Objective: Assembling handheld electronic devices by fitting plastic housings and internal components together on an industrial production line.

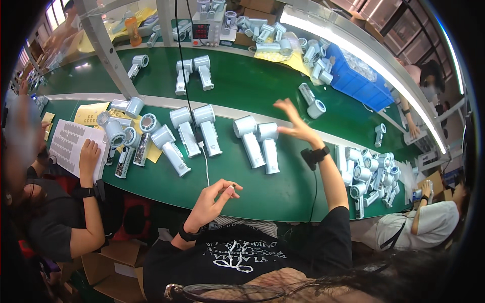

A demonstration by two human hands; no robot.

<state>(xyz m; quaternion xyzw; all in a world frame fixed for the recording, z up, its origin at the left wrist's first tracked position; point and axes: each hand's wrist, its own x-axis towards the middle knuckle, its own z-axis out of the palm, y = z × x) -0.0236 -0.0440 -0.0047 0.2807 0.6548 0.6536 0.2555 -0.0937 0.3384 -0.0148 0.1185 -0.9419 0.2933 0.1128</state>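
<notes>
While right fingers are spread, pale-blue device, beside thumb

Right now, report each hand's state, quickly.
Left hand: curled nearly closed; whether it pinches something small cannot be told.
Right hand: open, spread wide, holding nothing.

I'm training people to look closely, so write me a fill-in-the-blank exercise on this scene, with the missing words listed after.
1. The camera wearer's hand with fingers spread is the ____ one.
2. The thin cable leading up the bench from near the other hand toward a pair of devices is ____ in colour.
3. The bench top is coloured ____.
4. The large crate at the bench's far side is coloured ____.

Missing words: right; white; green; blue.
</notes>
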